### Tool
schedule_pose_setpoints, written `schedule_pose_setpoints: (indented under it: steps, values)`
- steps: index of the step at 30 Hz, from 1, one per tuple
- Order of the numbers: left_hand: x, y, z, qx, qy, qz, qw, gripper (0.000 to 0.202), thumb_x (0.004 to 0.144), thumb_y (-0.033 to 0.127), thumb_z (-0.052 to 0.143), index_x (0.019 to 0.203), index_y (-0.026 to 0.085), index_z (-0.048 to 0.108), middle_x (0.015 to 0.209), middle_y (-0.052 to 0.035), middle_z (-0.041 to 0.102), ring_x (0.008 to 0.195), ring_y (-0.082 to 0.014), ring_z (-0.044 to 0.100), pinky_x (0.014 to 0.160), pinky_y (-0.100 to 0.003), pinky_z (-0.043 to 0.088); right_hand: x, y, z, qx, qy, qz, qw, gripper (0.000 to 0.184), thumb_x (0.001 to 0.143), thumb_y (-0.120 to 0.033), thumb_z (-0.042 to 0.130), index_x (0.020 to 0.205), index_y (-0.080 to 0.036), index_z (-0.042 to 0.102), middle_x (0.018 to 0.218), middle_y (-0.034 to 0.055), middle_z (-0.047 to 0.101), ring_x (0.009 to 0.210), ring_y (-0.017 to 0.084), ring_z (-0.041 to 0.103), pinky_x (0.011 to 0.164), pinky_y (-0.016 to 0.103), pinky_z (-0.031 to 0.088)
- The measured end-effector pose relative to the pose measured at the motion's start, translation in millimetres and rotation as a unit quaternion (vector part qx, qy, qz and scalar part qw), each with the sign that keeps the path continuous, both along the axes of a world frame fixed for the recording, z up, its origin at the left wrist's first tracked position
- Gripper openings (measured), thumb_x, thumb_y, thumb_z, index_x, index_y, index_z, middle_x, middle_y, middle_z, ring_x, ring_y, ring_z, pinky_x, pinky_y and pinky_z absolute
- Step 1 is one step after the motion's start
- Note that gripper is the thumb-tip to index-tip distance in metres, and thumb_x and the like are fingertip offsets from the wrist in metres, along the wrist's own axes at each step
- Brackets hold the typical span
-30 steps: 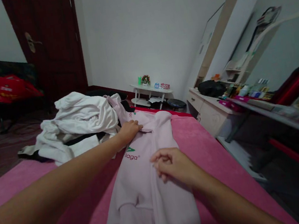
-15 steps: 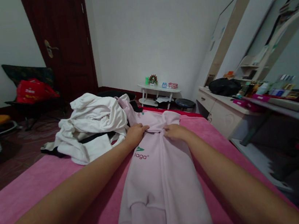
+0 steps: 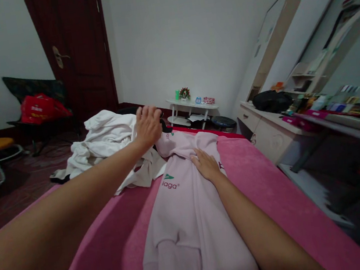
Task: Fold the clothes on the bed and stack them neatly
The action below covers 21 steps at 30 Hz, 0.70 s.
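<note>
A pale pink sweatshirt [image 3: 190, 213] with a green logo lies lengthwise on the pink bed cover [image 3: 267, 194]. My right hand [image 3: 205, 165] rests flat on its upper part, fingers stretched out, pressing the cloth down. My left hand [image 3: 148, 126] is raised at the sweatshirt's far left corner, beside the pile of white clothes [image 3: 104, 140]. Its fingers curl over a fold of the pink cloth, which rises under the palm. What exactly the fingers pinch is hidden by the back of the hand.
A dark door [image 3: 76, 51] stands behind. A chair with a red bag [image 3: 39, 108] is at the left. A small white table [image 3: 192, 106] sits past the bed. A dresser [image 3: 266, 132] crowded with bottles runs along the right.
My left hand has lifted off the sweatshirt's collar and risen toward the white pile, pulling cloth up. My right hand moved from the collar a little nearer and flattened.
</note>
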<state>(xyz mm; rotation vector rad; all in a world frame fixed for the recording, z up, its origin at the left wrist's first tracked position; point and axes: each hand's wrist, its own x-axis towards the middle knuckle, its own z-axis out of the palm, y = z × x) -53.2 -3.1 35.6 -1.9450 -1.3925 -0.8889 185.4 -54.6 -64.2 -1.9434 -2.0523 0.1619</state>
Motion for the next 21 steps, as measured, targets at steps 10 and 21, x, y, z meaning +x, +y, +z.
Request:
schedule_pose_setpoints:
  steps: [10, 21]
  values:
    - [-29, 33, 20.6, -0.222, -0.062, 0.17, 0.958, 0.046, 0.069, 0.045, 0.065, 0.097, 0.009, 0.067, 0.104, -0.0202, 0.065, 0.11, -0.0377, 0.05, 0.096, -0.049, 0.027, 1, -4, -1.0, 0.011, 0.012, 0.0, 1.0, 0.059, 0.095, -0.054, 0.023, 0.146, -0.025, 0.029, 0.153, 0.0081, 0.029, 0.14, 0.022, 0.024, 0.112, 0.047, 0.016]
    - [34, -73, 76.1, -0.093, -0.175, -0.464, 0.863, 0.013, 0.075, 0.025, 0.058, 0.073, 0.013, 0.064, 0.082, -0.0042, 0.065, 0.085, -0.0182, 0.061, 0.081, -0.033, 0.046, 12, -5, 0.9, 0.099, 0.211, -0.024, 0.972, 0.047, 0.097, -0.046, 0.029, 0.132, -0.021, 0.047, 0.132, 0.0067, 0.056, 0.121, 0.023, 0.05, 0.101, 0.039, 0.038]
